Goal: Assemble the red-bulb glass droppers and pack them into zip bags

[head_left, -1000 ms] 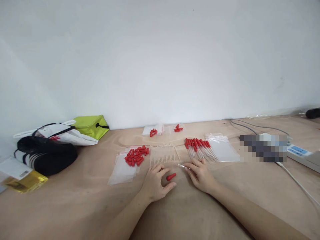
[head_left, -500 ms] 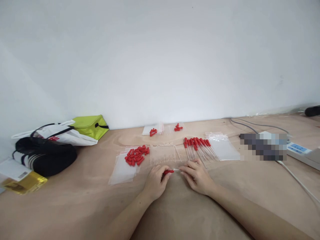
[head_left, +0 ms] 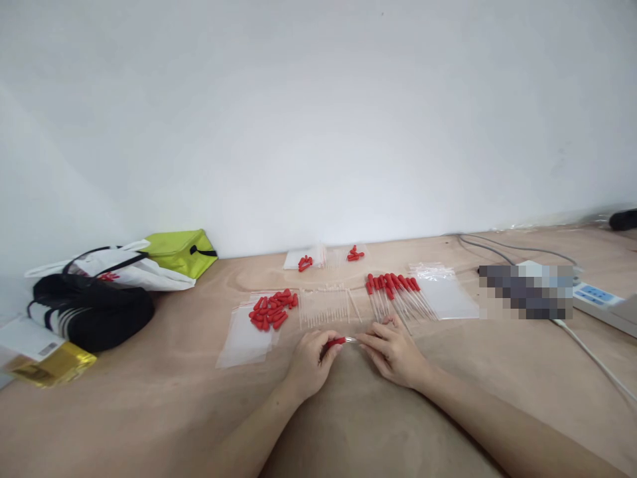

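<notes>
Brown tabletop (head_left: 378, 431), red-bulbed droppers (head_left: 395, 284), clear bags (head_left: 241, 346); green bag (head_left: 172, 249)

Bulb (head_left: 336, 342) plain red, same as the pile (head_left: 273, 310); tube (head_left: 351, 339) clear. Table (head_left: 378, 425) tan, wall (head_left: 348, 133) pale grey. Black bag (head_left: 114, 317) has white stripes, white sack (head_left: 154, 271) red print, box (head_left: 174, 249) lime with black strap (head_left: 203, 251).

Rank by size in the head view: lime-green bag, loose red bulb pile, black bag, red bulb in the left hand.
1. Black bag
2. Lime-green bag, partly hidden
3. Loose red bulb pile
4. Red bulb, partly hidden by the left hand
</notes>
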The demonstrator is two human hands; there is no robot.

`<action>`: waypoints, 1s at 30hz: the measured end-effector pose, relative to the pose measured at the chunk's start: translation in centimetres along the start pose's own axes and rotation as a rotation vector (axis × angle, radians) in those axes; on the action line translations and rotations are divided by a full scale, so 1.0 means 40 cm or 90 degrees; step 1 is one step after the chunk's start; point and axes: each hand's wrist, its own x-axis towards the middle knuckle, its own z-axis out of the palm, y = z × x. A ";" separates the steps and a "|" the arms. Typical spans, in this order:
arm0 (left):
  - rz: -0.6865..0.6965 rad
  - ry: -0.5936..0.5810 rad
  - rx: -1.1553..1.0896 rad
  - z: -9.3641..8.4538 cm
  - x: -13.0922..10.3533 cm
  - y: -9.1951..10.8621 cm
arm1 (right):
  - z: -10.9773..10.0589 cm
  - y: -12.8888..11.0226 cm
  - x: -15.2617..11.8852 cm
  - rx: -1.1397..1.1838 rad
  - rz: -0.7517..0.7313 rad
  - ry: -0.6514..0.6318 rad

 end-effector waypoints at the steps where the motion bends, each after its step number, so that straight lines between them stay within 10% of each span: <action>1: 0.007 -0.005 0.001 -0.001 0.001 0.000 | 0.001 0.001 0.000 -0.001 -0.004 -0.001; 30: 0.191 -0.052 0.085 -0.017 0.004 0.011 | 0.021 -0.036 0.018 -0.009 0.019 -0.144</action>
